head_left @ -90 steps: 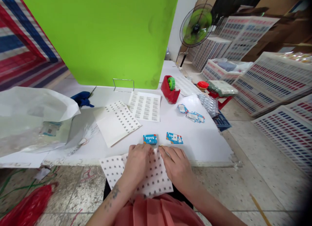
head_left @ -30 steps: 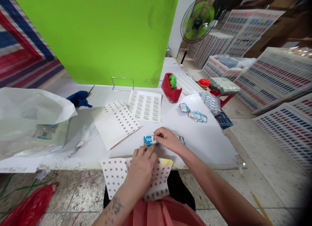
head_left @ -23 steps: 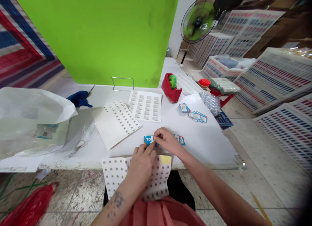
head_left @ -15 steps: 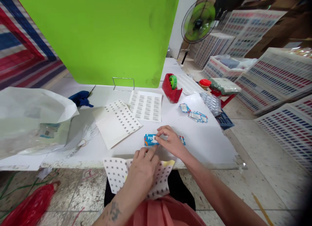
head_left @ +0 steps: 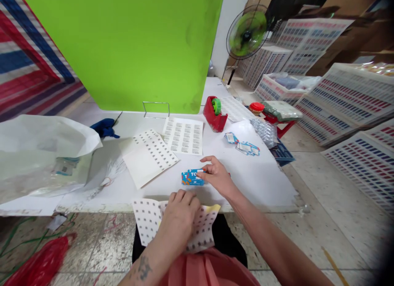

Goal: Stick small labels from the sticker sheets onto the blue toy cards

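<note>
Over the front table edge lies a sheet of small printed stickers (head_left: 147,220), partly draped onto my lap. My left hand (head_left: 181,210) rests on it, fingers curled together and pressing it down. Just beyond, blue printed cards (head_left: 188,178) overlap on the table. My right hand (head_left: 215,177) pinches the top card between thumb and finger, its index finger raised. A small white label shows near the thumb on that card. The right end of the cards is hidden behind my right hand.
More sticker sheets (head_left: 183,136) lie farther back, with a red tape dispenser (head_left: 214,115) beside them. Several labelled cards (head_left: 248,148) are piled at right. A plastic bag (head_left: 46,154) covers the table's left, and a green board (head_left: 129,51) stands behind.
My right hand has gone from pressing a white label on a card to gripping a card, which is shifted over the others. The left hand has drawn back slightly from the cards.
</note>
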The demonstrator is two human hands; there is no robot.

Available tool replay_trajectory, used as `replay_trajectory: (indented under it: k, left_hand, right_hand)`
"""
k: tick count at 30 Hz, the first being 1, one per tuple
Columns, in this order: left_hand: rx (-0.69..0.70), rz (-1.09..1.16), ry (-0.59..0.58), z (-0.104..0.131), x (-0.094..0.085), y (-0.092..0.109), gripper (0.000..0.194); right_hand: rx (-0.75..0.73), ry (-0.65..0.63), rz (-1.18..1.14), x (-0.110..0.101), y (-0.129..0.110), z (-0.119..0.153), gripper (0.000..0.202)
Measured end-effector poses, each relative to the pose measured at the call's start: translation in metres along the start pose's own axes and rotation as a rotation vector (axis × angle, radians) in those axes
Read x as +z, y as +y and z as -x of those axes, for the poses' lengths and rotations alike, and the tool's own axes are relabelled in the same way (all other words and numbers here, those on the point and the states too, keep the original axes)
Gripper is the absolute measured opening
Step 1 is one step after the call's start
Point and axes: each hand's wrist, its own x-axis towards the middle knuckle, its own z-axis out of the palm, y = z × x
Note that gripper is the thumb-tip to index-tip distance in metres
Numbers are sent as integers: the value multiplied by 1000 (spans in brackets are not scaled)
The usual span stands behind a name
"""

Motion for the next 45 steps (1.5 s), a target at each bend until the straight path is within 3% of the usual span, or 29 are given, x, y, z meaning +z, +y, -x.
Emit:
replay_trajectory:
  k: [7, 13, 16, 21, 27, 30, 33, 35, 37, 39, 42, 45]
  left_hand:
    - [8, -39, 64, -7, 8, -9, 19]
    - [6, -66, 110, -17, 23, -20, 17]
    - [-6, -77, 104, -19, 22, -20, 17]
    - [-7, -39, 67, -15, 6, -12, 13]
    - [-65, 26, 36, -11, -3, -6, 16]
    - [-83, 43, 69, -12, -1, -9, 17]
    - [-96, 64, 88, -15, 2, -13, 18]
    - [-100, 79, 92, -17, 3, -14, 18]
    - [-98, 89, 92, -17, 3, -14, 17]
    - [-109, 86, 97, -16, 2, -15, 15]
    - [-142, 61, 106, -13, 0, -16, 15]
    - [-165, 62, 100, -11, -1, -18, 18]
  right_hand:
    - [41, 30, 87, 6, 11, -9, 23]
    - [-115, 107, 307, 12, 13, -18, 17]
    - [-139, 137, 227, 10, 5, -20, 15]
    - [-50, 210, 156, -19, -6, -9, 19]
    - [15, 281, 397, -70, 15, 10, 24]
    - [-83, 313, 639, -79, 18, 19, 26]
    - [-265, 350, 775, -66, 3, 32, 24]
    - [-279, 206, 693, -50, -9, 43, 24]
    - [-220, 4, 568, -33, -18, 53, 26]
    - [-154, -105, 496, -22, -19, 59, 26]
    - [-111, -99, 482, -17, -11, 61, 22]
    - [-260, -7, 607, -16, -5, 62, 22]
